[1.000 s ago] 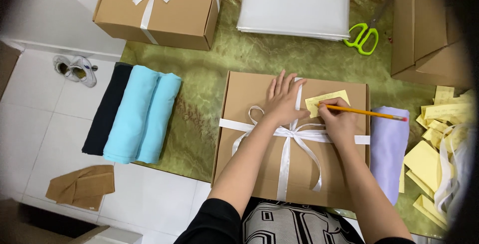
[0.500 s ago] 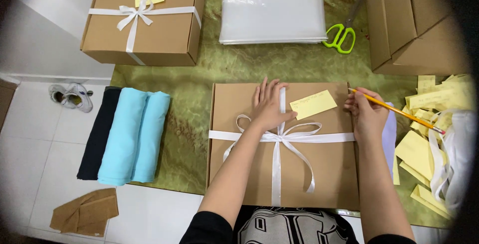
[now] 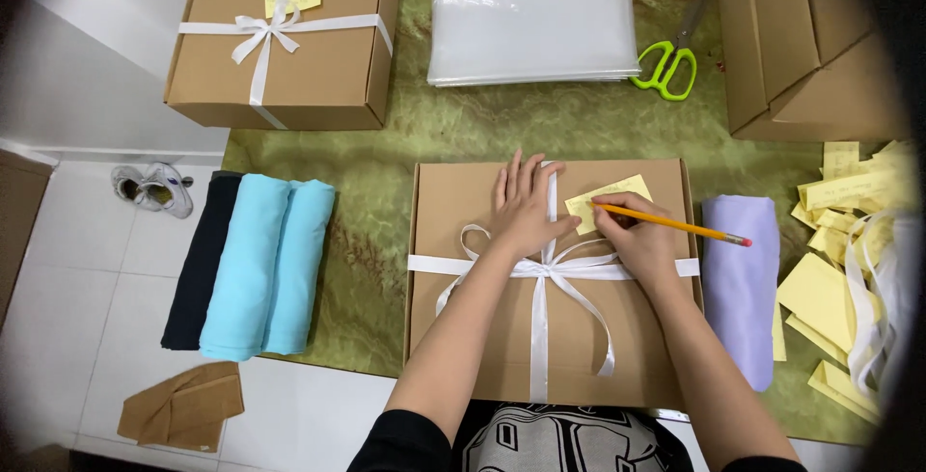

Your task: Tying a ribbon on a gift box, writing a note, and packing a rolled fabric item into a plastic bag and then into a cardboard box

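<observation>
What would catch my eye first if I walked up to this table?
Front and centre, a brown cardboard box tied with white ribbon, the left hand flat on it, the right hand holding a pencil to a yellow note. Rolled turquoise cloth lies to its left.

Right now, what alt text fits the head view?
A right hand writes with a yellow pencil on a yellow paper note atop a white-ribboned brown cardboard box, steadied by the left hand.
</observation>
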